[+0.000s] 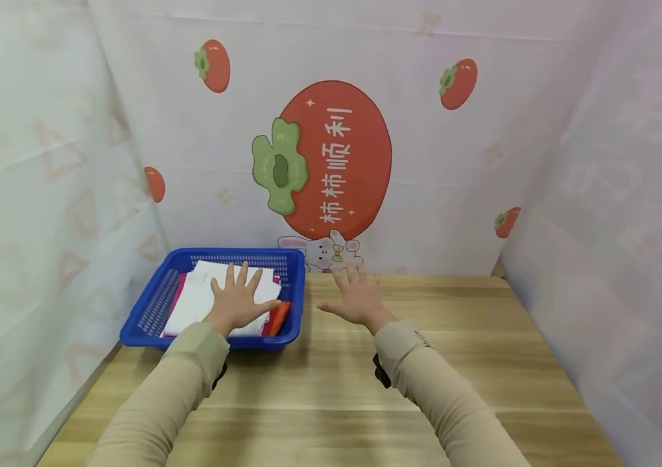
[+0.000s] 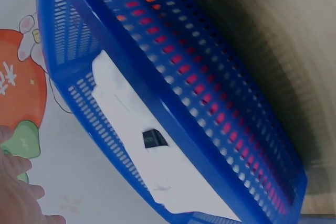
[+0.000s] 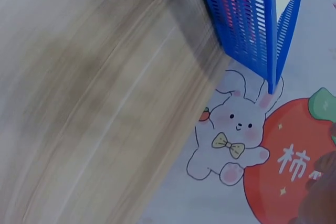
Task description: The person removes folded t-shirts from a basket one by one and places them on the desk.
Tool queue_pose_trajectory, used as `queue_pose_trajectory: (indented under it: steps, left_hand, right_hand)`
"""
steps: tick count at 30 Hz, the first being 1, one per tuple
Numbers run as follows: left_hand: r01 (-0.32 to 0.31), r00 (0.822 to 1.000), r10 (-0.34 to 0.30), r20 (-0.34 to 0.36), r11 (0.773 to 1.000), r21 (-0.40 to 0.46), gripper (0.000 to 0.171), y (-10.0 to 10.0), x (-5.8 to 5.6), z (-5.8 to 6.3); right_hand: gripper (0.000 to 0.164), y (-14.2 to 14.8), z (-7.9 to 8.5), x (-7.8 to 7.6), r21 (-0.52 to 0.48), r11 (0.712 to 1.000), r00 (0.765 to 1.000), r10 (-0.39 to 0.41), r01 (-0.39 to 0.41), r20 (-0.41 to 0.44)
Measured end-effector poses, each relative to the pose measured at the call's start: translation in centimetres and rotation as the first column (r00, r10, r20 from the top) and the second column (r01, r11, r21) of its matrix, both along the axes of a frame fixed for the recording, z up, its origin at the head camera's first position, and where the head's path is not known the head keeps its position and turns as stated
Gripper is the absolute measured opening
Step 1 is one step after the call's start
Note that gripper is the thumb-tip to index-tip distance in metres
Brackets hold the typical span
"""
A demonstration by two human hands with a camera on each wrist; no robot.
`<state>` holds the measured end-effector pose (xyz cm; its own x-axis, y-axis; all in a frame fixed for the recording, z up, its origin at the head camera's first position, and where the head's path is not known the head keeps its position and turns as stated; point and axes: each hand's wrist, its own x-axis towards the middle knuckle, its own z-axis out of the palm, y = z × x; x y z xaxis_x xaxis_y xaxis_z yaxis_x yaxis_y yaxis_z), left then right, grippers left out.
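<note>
My left hand [image 1: 237,303] is held above a blue plastic basket [image 1: 301,292], fingers spread and straight, holding nothing. In the basket lies a white cloth [image 1: 193,301] on top of something pink, with an orange item [image 1: 280,318] at the right side; their exact kinds are partly hidden. To the right of the basket, my right hand [image 1: 358,301] hovers over the table with its fingers spread and nothing in them. The left wrist view shows the basket's perforated side [image 2: 184,87], the white cloth [image 2: 131,124] with a small dark patch, and part of my hand [image 2: 18,192].
A wood-grain table [image 1: 331,415] reaches towards me and to the right. Behind it hangs a white backdrop [image 1: 424,162] printed with persimmons and a rabbit. White sheets [image 1: 616,214] enclose the left and right sides.
</note>
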<state>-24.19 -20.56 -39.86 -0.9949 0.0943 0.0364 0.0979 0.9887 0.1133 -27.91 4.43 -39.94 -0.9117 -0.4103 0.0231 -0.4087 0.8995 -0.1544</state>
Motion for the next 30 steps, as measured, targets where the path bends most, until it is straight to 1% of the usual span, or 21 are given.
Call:
queue_pose_trajectory:
  steps: [2, 7, 9, 12, 16, 20, 24, 30]
  left_hand:
    - [-0.012, 1.0, 0.012, 0.007, 1.0, 0.008, 0.087, -0.7, 0.2, -0.1]
    - [-0.046, 0.999, 0.046, 0.013, 0.999, 0.004, 0.087, -2.4, 0.9, -0.2]
    - [-0.056, 0.998, 0.056, 0.005, 0.998, 0.014, 0.087, -3.0, 1.2, -0.2]
    - [-0.071, 0.997, 0.071, 0.003, 0.997, 0.021, 0.087, -3.9, 1.4, -0.4]
    - [-0.094, 0.996, 0.094, 0.01, 0.995, 0.019, 0.087, -5.2, 1.5, -0.6]
    - [-0.116, 0.993, 0.114, 0.041, 0.993, 0.035, 0.088, -6.3, 1.5, -0.9]
    - [-0.142, 0.987, 0.137, 0.087, 0.988, 0.055, 0.088, -7.2, 1.6, -1.4]
    - [-0.203, 0.971, 0.19, 0.142, 0.976, 0.082, 0.086, -8.6, 1.9, -2.5]
  right_hand:
    - [0.087, -0.7, -0.2, 0.0, 0.004, 1.0, 1.0, 0.011, -0.011, 0.0]
    - [0.086, -2.7, -0.4, 0.2, -0.037, 0.998, 0.998, 0.056, -0.055, 0.019]
    - [0.086, -3.5, -0.5, 0.3, -0.056, 0.996, 0.997, 0.073, -0.071, 0.021]
    - [0.087, -4.7, -0.6, 0.4, -0.012, 0.995, 0.995, 0.104, -0.104, 0.01]
    - [0.088, -6.1, -0.9, 0.5, 0.025, 0.987, 0.987, 0.156, -0.157, 0.037]
    - [0.085, -7.2, -1.3, 0.5, -0.013, 0.983, 0.979, 0.184, -0.183, 0.086]
    - [0.083, -8.0, -1.7, 0.5, -0.027, 0.982, 0.973, 0.189, -0.187, 0.133]
    - [0.081, -9.5, -2.1, 0.5, -0.05, 0.977, 0.966, 0.213, -0.208, 0.147]
